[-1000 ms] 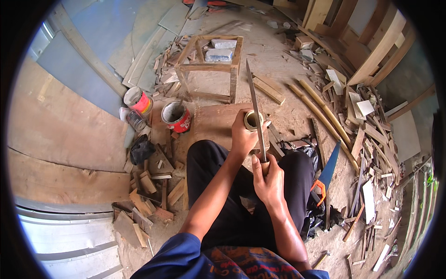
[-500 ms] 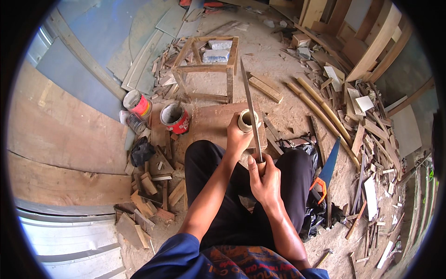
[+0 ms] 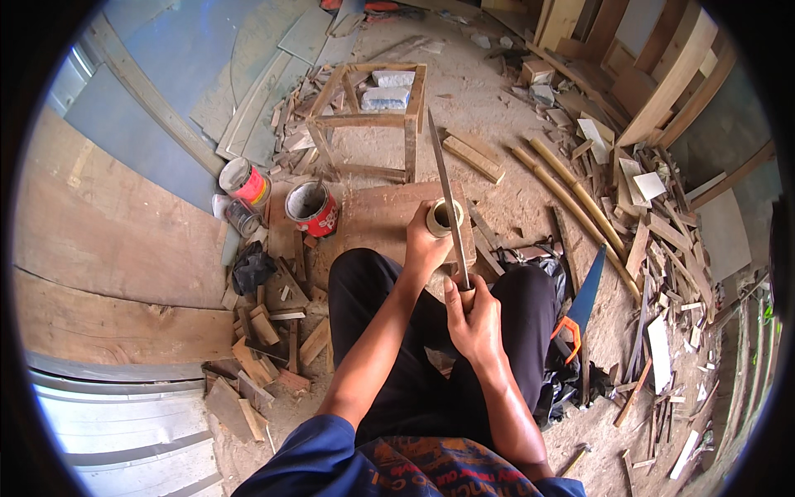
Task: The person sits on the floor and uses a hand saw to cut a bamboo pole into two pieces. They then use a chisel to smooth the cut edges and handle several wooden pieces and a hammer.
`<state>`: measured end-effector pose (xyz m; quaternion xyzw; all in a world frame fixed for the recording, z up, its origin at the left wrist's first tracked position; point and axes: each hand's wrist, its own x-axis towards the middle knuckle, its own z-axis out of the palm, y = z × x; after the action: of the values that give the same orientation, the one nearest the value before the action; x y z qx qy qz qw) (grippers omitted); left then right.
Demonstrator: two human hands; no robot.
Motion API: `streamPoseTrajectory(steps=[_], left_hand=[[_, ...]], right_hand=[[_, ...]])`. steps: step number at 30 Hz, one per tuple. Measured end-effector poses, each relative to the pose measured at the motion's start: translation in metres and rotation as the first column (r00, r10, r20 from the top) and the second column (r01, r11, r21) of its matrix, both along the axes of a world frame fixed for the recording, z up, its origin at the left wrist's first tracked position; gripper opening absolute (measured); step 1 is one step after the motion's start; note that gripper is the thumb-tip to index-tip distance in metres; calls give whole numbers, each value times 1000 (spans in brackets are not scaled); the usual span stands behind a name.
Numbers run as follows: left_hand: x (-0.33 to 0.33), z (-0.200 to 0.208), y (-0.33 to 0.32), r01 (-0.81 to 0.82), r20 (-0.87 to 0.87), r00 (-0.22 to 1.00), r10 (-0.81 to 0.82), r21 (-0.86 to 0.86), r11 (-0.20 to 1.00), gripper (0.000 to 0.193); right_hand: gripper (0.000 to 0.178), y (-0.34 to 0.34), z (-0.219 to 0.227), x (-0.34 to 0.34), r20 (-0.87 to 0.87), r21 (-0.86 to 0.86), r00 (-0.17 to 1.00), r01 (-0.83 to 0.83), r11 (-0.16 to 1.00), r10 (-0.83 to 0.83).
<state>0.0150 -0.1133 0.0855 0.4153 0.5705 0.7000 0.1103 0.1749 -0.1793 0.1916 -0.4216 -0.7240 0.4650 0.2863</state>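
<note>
My left hand is closed round a short bamboo tube, its hollow open end facing up. In my right hand is the wooden handle of a long-bladed tool. Its narrow dark grey blade tapers to a point and slants up and away, across the right side of the tube's mouth. I cannot tell whether it is a file or a knife, or whether the blade touches the rim. Both hands are above my knees, in front of a low wooden board.
Left of the board stand a red paint can and another can. A wooden stool frame is beyond. Rightward lie bamboo poles, a blue-bladed handsaw with an orange handle, and heaped wood scraps. A hammer lies near lower right.
The blade has slid slightly back toward me, its tip a little lower in the picture. My left hand and the bamboo tube have shifted very slightly to the right.
</note>
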Motion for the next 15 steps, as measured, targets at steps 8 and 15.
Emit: streamPoseTrajectory(steps=[8,15], left_hand=[[10,45,-10,-65,-61,996,68,52,997,35],[6,8,-4,-54,-97,994,53,-3,999,39]], right_hand=[[28,-10,20,10,-27,6,999,-19,1000,20],[26,-7,9,19,32,22,999,-19,1000,18]])
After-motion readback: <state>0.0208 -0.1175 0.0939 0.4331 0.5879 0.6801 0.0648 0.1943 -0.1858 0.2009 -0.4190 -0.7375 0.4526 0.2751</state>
